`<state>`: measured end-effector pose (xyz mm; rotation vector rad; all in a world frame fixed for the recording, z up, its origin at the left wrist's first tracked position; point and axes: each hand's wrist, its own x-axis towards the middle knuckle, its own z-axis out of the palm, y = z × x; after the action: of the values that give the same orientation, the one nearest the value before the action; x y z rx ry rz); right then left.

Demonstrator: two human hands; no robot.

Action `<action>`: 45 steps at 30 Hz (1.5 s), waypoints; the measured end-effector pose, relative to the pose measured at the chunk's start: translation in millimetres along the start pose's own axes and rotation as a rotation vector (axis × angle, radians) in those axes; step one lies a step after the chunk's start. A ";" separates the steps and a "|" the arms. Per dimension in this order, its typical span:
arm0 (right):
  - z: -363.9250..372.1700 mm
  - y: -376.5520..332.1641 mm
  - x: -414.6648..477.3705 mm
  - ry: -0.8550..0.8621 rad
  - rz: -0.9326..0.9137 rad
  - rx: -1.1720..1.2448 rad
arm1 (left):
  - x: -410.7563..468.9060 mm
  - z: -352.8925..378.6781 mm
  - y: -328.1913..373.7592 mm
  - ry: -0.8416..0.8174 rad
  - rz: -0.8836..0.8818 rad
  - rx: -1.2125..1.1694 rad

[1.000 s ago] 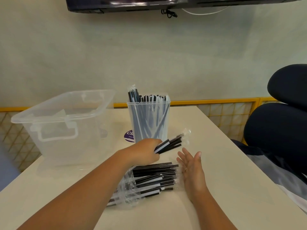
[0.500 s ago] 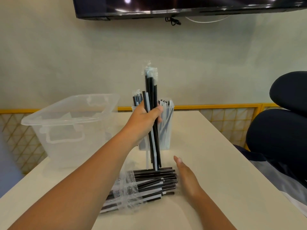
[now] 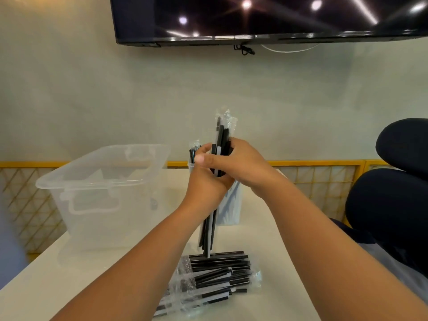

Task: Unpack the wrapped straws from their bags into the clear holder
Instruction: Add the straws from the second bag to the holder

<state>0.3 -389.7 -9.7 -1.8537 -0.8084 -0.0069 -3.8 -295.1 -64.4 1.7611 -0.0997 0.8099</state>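
Both your left hand (image 3: 206, 180) and right hand (image 3: 243, 163) clamp curled fingers round upright straws (image 3: 221, 135); holder (image 3: 231, 208) just behind fingers.

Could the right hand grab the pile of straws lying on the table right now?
Probably not yet: the right hand is busy gripping the upright bundle together with the left hand. The pile lies uncovered just below, so after letting go the way looks free.
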 end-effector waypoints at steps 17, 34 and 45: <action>-9.9 -11.0 55.4 0.279 -0.048 -0.018 | 2.6 -7.1 -18.4 -0.087 -0.179 0.035; -37.8 -34.0 143.4 0.573 -0.282 -0.278 | 102.3 -33.4 -64.8 -0.041 -0.121 0.166; 15.4 71.6 180.1 0.232 0.086 -0.387 | 119.1 -29.9 -105.4 -0.010 -0.228 0.424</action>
<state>171.4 -297.5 -9.8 -2.2001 -0.5929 -0.3386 120.4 -192.4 -79.7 2.1267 0.2813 0.6883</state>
